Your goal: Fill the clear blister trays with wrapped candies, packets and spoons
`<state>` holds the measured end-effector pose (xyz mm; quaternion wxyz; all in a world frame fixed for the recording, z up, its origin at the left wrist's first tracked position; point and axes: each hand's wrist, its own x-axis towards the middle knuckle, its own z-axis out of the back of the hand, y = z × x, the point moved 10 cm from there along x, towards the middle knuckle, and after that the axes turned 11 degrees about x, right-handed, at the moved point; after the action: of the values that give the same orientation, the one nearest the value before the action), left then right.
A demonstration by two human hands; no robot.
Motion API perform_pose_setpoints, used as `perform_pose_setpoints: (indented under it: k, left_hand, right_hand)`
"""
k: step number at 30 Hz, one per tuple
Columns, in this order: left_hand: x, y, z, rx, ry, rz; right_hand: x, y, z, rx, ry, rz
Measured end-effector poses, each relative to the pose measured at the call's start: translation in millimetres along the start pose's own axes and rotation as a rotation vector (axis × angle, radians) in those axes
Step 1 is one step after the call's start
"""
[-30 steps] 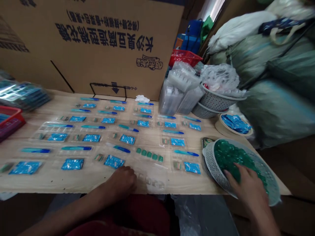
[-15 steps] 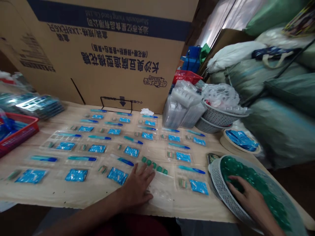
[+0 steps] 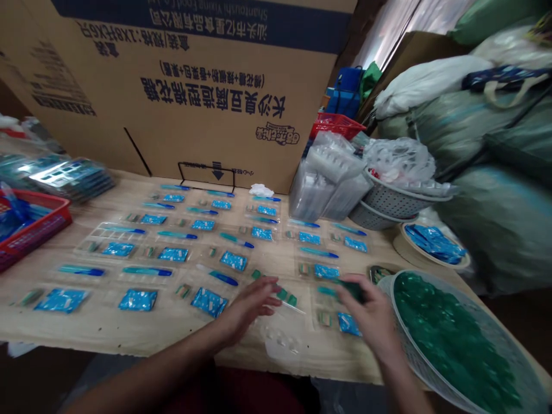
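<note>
The clear tray (image 3: 282,339) is a see-through moulded plastic sheet with shallow pockets. It lies flat on the wooden table (image 3: 129,330) close to the front edge, directly before the person. A short row of small green pieces (image 3: 287,296) sits along its far side. The plastic is so transparent that its outline and pocket count are hard to make out.

The left hand (image 3: 248,305) is open, palm down and fingers spread. Its fingertips reach the tray's far left corner, beside the green row. The right hand (image 3: 373,316) hovers just right of the tray, above a filled tray with a blue packet (image 3: 345,322). Its fingers are curled around a dark green clump (image 3: 352,289) at the fingertips. Motion blur hides how many bits it grips.

Right of that hand stands a white basket (image 3: 411,359) heaped with the same green bits, its near side cut off by the frame. Rows of filled trays with blue packets and blue sticks cover the table behind. A big cardboard box (image 3: 194,86) rises at the back, and a red basket (image 3: 38,227) sits far left.
</note>
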<state>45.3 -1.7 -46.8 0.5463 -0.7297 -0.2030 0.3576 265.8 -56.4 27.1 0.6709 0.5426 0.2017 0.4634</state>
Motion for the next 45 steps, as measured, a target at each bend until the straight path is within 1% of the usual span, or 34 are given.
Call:
perform_pose_setpoints:
  k: [1,2,3,4,5,6,7,8,11,14,16,18,22,24,27,29,31,35,41,45]
  left_hand:
    - [5,6,-6,-0.244,0.027,0.087]
    - [9,9,-12,-0.442,0.051,0.15]
    - [13,10,-15,-0.592,0.057,0.188]
    - [16,11,-14,-0.701,0.049,0.208]
    - [17,13,-10,-0.778,0.022,0.214]
    - [18,15,-4,-0.835,-0.015,0.218]
    - [17,18,2,-0.876,-0.047,0.225]
    - [15,20,7,-0.903,-0.069,0.232]
    - [9,23,14,-0.932,-0.089,0.245]
    - [7,19,14,-0.943,-0.072,0.241]
    - [7,17,12,-0.957,-0.058,0.245]
    - [8,16,10,-0.967,-0.045,0.247]
    - [9,16,8,-0.963,-0.032,0.256]
    - [8,16,9,-0.963,-0.034,0.258]
    - [4,21,12,-0.935,-0.074,0.3]
    - [0,27,15,-0.87,-0.11,0.343]
    - [-2,32,16,-0.774,-0.127,0.355]
    - [-2,29,19,-0.603,-0.156,0.275]
    - [-2,15,28,-0.479,-0.216,0.185]
    - [-4,2,26,-0.428,-0.179,0.146]
  right_hand:
    - [-4,12,-42,0.059,0.123,0.041]
    - [-10,25,-79,0.091,0.225,0.088]
    - [-18,37,-110,0.094,0.321,0.151]
    - [-26,48,-135,0.076,0.391,0.214]
    - [-33,56,-151,0.065,0.438,0.266]
    - [-39,62,-161,0.068,0.463,0.305]
    - [-41,64,-163,0.089,0.47,0.321]
    - [-41,63,-161,0.131,0.46,0.311]
    - [-32,46,-136,0.238,0.362,0.201]
    - [-28,32,-109,0.191,0.264,0.144]
    - [-31,33,-103,0.138,0.266,0.158]
    - [-35,39,-107,0.112,0.307,0.188]
    - [-39,49,-133,0.005,0.45,0.24]
    - [-37,49,-142,-0.035,0.484,0.229]
    - [-31,47,-144,0.038,0.472,0.172]
    - [-29,45,-142,0.128,0.454,0.123]
    - [-30,42,-142,0.196,0.446,0.081]
    - [-34,38,-145,0.236,0.436,0.046]
    - [-32,36,-152,0.268,0.467,-0.02]
    - [-33,36,-155,0.389,0.493,-0.092]
